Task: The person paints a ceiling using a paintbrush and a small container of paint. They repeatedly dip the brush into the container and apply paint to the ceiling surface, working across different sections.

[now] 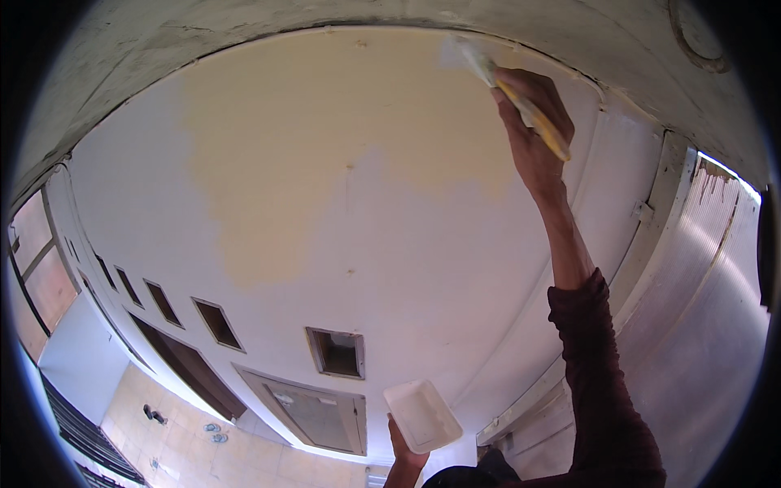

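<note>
My right hand (pixel 533 163) is raised high and closed around a paintbrush (pixel 482 67) with a yellow-stained handle. The bristles rest against the upper wall (pixel 431 268), close under the ceiling, beside a small whitish patch on a large pale yellow area (pixel 277 122). Lower down, my left hand (pixel 405 451) grips a white rectangular plastic tub (pixel 419 413) by its left side. The tub is tilted so its inside shows; how much paint it holds I cannot tell.
A rough grey ceiling (pixel 268 24) runs above the wall. Below are a small square opening (pixel 335 352), a framed window panel (pixel 313 411) and a dark doorway (pixel 191 366). Slippers (pixel 216 433) lie on the tiled floor (pixel 260 459) far beneath. Translucent corrugated sheeting (pixel 700 317) stands at right.
</note>
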Available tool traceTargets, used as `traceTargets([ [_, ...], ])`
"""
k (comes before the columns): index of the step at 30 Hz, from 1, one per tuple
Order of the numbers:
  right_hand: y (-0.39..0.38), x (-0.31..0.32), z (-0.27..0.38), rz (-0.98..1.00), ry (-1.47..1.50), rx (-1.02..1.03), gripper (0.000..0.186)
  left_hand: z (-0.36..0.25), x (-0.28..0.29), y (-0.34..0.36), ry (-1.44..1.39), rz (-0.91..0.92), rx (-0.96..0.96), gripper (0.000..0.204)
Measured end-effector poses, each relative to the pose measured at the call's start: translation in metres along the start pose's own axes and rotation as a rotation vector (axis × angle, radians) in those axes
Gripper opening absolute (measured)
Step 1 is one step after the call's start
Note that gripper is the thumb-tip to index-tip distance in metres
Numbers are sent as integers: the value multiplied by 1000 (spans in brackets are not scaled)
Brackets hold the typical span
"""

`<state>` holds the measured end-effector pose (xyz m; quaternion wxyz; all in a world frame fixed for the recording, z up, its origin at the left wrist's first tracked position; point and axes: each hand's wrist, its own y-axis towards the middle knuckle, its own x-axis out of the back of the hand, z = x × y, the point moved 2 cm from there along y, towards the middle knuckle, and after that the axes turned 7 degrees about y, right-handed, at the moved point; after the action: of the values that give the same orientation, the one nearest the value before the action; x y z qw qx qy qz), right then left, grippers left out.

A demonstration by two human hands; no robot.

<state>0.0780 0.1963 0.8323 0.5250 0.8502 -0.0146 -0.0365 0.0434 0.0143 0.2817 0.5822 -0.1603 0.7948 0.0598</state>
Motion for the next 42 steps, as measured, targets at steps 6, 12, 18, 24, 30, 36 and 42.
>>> traceTargets([
  [6,6,-67,16,265,-273,374,38,1,-3,-4,-26,-21,-30,63],
  [12,18,-114,14,208,-270,467,35,-4,-7,-10,-7,-40,-44,63],
  [18,32,-139,18,273,-184,438,36,-8,4,-10,-24,-16,-73,63],
  [24,43,-134,5,381,-251,344,37,-8,11,-10,-13,-38,-88,63],
  [30,40,-103,9,351,-323,214,29,-9,9,-14,-64,-30,-82,63],
  [36,63,-101,-3,286,167,22,35,-13,6,-12,-24,-14,-94,64],
  [42,77,-119,-6,363,438,27,25,-14,2,-10,-13,-41,-103,65],
])
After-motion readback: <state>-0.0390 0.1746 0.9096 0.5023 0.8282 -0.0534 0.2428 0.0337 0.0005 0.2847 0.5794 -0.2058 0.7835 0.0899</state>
